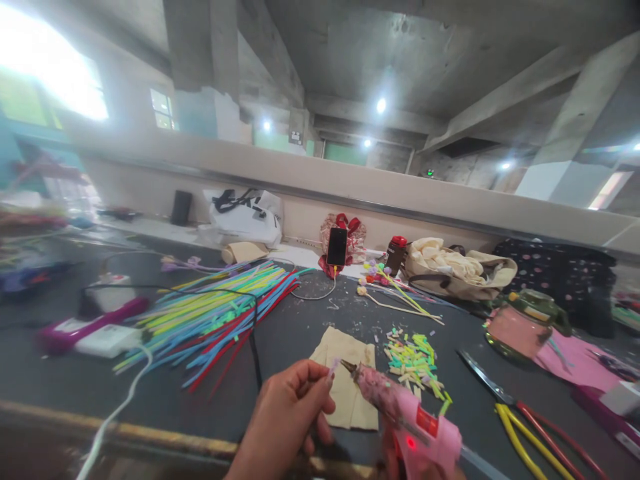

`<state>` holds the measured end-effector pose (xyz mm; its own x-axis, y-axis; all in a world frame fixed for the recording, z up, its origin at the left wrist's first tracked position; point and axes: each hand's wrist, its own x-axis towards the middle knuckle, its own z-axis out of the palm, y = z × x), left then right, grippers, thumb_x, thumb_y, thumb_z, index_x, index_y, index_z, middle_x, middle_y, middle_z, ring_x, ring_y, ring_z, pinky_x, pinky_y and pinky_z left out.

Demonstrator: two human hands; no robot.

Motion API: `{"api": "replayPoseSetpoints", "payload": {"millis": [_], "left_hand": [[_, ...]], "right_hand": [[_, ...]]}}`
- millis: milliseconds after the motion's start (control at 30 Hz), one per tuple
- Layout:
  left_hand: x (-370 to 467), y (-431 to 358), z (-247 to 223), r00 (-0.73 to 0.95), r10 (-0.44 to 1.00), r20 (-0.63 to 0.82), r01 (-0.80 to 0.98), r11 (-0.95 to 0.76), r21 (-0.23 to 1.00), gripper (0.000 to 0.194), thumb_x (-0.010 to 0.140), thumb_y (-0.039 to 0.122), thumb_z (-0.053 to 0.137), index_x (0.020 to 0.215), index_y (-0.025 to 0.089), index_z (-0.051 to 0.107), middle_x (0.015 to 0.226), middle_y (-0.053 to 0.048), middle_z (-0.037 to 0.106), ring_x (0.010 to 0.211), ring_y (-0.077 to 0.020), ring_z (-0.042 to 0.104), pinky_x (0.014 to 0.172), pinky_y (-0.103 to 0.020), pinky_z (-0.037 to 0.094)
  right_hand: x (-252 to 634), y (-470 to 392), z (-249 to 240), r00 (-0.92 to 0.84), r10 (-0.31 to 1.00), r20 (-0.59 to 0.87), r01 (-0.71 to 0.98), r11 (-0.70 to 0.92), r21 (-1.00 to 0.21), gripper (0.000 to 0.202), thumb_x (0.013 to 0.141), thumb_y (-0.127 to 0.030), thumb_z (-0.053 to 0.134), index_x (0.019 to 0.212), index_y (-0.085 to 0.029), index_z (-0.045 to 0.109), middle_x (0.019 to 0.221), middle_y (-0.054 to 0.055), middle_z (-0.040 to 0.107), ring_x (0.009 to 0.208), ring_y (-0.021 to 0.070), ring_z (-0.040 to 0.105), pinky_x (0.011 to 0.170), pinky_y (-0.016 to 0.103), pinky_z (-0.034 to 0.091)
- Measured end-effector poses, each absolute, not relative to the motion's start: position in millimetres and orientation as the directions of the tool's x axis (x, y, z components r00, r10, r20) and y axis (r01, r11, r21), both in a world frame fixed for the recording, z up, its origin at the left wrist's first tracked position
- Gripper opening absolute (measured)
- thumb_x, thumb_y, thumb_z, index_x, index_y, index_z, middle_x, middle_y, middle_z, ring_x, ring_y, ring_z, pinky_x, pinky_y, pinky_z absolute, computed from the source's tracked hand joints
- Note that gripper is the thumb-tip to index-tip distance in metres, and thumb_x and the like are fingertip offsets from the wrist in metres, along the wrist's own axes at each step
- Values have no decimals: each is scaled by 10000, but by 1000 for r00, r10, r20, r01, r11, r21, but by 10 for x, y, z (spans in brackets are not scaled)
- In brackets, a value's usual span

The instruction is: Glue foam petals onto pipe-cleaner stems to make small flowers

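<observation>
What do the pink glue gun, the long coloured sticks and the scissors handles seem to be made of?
The glue gun looks like pink moulded plastic, smeared with dried glue, with a metal tip. The coloured sticks seem to be thin, matte strips, perhaps foam or plastic; they bend slightly in the pile. The scissors have dull metal blades and glossy yellow and red handles, probably plastic.

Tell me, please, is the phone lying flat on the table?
No, the phone stands propped upright against a red bundle at the table's back edge.
</observation>
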<state>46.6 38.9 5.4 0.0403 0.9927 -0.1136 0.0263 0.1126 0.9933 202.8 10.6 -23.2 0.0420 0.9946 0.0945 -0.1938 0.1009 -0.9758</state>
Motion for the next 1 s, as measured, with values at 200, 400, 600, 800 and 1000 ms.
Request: {"api": "replayPoseSetpoints", "payload": {"millis": [200, 400, 600, 800, 1000], "left_hand": [[469, 366, 87, 15, 995, -100, 76, 99, 992, 224, 720, 362, 506, 724, 147, 569, 528, 24, 593, 334, -83, 543, 276, -129, 325], [465, 366, 115, -8, 995, -101, 100, 101, 990, 221, 714, 367, 511, 714, 155, 573, 521, 27, 596, 328, -81, 533, 275, -130, 314], [456, 357, 115, -14, 996, -85, 129, 86, 988, 217, 715, 368, 502, 705, 162, 569, 517, 28, 598, 329, -88, 536, 280, -140, 323], [462, 362, 78, -9, 996, -90, 116, 91, 989, 235, 705, 389, 512, 700, 161, 565, 509, 30, 591, 303, -76, 506, 266, -137, 300], [452, 363, 93, -36, 995, -96, 121, 100, 988, 240, 693, 399, 520, 688, 164, 570, 485, 35, 584, 294, -86, 506, 254, -142, 300]], "right_hand": [[1910, 382, -293, 18, 995, 95, -187, 97, -978, 219, 864, -281, 487, 1058, -199, 547, 1111, 52, 550, 918, 201, 560, 754, 370, 487], [1866, 522, -347, 2, 995, 102, -191, 100, -977, 250, 857, -279, 500, 1087, -183, 527, 1112, 62, 545, 914, 199, 563, 746, 378, 490], [1858, 773, -381, -19, 994, 104, -205, 98, -974, 206, 871, -275, 477, 1047, -199, 551, 1099, 52, 554, 895, 184, 567, 746, 352, 490], [1730, 878, -405, -35, 995, 93, -248, 82, -965, 187, 868, -274, 483, 1022, -204, 560, 1072, 48, 568, 858, 171, 574, 720, 333, 500], [1668, 695, -436, -52, 998, 46, -325, 27, -945, 220, 881, -286, 453, 1039, -167, 550, 1039, 51, 572, 840, 169, 583, 692, 333, 504]]}}
